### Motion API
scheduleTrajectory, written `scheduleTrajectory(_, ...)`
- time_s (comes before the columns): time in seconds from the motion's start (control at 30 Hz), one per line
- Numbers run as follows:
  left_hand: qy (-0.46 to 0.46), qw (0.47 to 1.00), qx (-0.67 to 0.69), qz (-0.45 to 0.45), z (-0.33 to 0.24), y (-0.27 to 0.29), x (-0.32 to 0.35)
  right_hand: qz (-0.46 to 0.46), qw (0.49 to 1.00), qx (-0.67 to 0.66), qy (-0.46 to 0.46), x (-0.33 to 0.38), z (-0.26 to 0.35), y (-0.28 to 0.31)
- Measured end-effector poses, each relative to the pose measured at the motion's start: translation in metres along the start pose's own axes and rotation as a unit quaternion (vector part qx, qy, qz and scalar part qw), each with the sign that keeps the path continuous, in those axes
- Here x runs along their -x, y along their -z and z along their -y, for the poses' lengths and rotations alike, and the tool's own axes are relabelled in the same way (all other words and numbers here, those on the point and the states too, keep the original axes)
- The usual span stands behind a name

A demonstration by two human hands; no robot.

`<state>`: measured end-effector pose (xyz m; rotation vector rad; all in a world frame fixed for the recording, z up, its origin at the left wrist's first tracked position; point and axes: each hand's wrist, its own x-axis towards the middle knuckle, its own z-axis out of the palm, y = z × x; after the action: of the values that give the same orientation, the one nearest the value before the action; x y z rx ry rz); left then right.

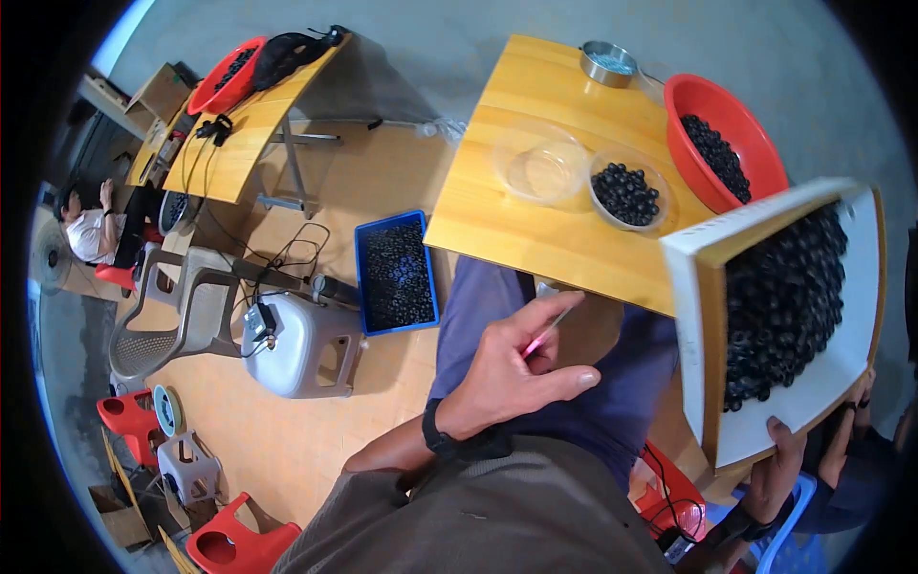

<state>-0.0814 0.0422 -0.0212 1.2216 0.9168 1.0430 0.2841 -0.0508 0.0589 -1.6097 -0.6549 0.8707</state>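
Table edge [516, 260] near left hand [507, 368]; right hand [779, 459] holds box [827, 359].

No readable lettering; only faint, illegible marks [710, 230] along the upper side of the white box [710, 335]

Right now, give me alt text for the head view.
A person's right fingers grip a white box of small black pieces; the left fingers hold a thin pink stick. Ahead, a yellow wooden table bears a red basin and clear bowls.
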Motion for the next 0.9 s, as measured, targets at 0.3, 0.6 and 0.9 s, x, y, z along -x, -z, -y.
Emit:
scheduleTrajectory(0.3, -0.065, 0.934, 0.043, -0.348, 0.002, 0.047, 0.061, 0.356, 0.932, 0.043, -0.051, 0.008, 0.023, -0.178)
scheduleTrajectory(0.6, -0.017, 0.863, 0.133, -0.486, 0.043, 0.135, 0.134, 0.546, 0.828, 0.102, -0.074, 0.032, -0.054, -0.339)
scheduleTrajectory(0.9, 0.165, 0.799, 0.090, -0.571, 0.115, 0.175, 0.163, 0.522, 0.780, 0.313, 0.146, 0.061, -0.167, -0.420)
